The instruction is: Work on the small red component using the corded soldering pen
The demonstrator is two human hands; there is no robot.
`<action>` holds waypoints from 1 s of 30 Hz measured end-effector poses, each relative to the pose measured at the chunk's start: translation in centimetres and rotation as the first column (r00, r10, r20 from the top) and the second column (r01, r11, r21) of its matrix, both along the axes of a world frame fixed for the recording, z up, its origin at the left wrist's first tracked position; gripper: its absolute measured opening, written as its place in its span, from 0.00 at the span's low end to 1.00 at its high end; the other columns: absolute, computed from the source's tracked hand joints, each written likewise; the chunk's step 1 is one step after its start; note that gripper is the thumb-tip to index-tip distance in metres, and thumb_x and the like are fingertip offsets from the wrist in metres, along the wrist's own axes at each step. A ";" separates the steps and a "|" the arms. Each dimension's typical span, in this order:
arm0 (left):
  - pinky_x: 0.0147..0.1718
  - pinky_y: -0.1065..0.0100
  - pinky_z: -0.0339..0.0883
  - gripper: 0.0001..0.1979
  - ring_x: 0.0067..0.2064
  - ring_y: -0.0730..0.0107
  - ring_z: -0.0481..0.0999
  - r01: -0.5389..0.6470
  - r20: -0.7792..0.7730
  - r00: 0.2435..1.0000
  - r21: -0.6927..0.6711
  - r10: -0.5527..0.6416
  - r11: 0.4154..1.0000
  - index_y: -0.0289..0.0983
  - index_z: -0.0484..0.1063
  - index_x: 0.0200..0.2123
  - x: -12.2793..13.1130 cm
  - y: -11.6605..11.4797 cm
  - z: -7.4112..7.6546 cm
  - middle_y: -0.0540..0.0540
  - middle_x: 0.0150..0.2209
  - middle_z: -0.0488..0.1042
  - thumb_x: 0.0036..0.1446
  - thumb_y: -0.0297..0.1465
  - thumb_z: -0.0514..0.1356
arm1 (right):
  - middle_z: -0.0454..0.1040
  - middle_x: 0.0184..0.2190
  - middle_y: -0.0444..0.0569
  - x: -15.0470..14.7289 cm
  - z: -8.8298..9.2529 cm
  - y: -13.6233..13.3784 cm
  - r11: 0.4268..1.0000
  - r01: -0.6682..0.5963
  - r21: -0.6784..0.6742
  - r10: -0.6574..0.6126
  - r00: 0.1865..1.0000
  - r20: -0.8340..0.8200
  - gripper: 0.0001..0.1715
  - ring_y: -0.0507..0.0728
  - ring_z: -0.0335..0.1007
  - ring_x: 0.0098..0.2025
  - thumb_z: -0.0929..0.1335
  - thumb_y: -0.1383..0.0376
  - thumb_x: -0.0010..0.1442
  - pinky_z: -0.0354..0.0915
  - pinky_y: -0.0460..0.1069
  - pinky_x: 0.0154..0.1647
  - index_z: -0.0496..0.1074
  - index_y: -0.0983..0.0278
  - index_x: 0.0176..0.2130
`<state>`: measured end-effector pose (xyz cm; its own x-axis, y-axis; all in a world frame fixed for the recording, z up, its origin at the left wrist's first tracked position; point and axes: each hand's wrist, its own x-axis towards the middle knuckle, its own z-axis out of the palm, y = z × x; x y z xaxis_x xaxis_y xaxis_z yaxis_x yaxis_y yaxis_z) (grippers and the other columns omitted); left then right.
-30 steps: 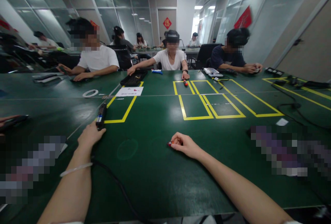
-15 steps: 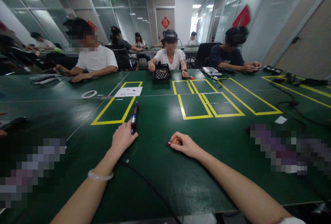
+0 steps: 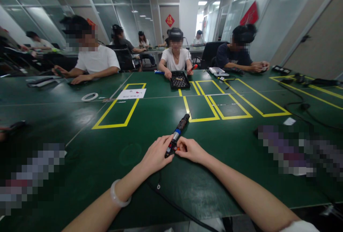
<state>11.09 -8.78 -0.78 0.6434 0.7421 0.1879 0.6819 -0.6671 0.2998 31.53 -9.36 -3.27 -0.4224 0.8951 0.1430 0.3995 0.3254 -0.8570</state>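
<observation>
My left hand (image 3: pixel 157 154) is closed round the rear part of a slim black electric screwdriver (image 3: pixel 177 134) with a blue and silver band. Its thin tip slants away to the right, close to a corner of yellow tape. Beside the tool's back end, my right hand (image 3: pixel 193 150) pinches a small red-orange piece (image 3: pixel 178 149), mostly hidden by the fingers. Both hands are almost touching; whether the piece meets the screwdriver I cannot tell. A black cable (image 3: pixel 171 203) runs from below my left wrist toward the table's near edge.
Yellow tape frames (image 3: pixel 203 119) mark the green table (image 3: pixel 120 167). A white paper sheet (image 3: pixel 132 93) and a white tape roll (image 3: pixel 89 97) lie at the left. Opposite, a co-worker holds a black tray (image 3: pixel 180 87) and a red-handled tool (image 3: pixel 194 67). Cables (image 3: pixel 304 106) lie at the right.
My left hand has swung the electric screwdriver rightward, beside my right hand, which stayed nearly still. The co-worker opposite has shifted the black tray rightward and raised the red-handled tool.
</observation>
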 end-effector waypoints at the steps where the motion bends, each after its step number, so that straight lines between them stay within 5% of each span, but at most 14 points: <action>1: 0.52 0.57 0.63 0.35 0.54 0.57 0.66 0.010 0.005 1.000 -0.006 -0.009 1.000 0.42 0.52 0.65 0.1 -0.1 0.0 0.41 0.58 0.64 0.54 0.33 0.59 | 0.64 0.20 0.37 -0.1 0.1 0.0 1.000 0.003 0.002 -0.004 1.000 0.020 0.10 0.49 0.60 0.22 0.70 0.67 0.54 0.54 0.43 0.25 0.63 0.63 0.32; 30: 0.45 0.59 0.64 0.30 0.48 0.57 0.68 -0.093 -0.136 0.985 0.089 0.105 0.992 0.42 0.51 0.66 0.8 0.4 -0.4 0.39 0.52 0.65 0.63 0.43 0.51 | 0.66 0.25 0.40 -0.2 -0.1 0.0 1.000 -0.029 0.006 0.030 0.988 -0.150 0.06 0.49 0.62 0.25 0.67 0.64 0.61 0.59 0.43 0.28 0.67 0.65 0.38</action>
<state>11.84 -8.37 -1.21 0.5915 0.7894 0.1641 0.7773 -0.6124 0.1442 31.28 -9.41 -3.40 -0.4219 0.8820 0.2101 0.2567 0.3385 -0.9053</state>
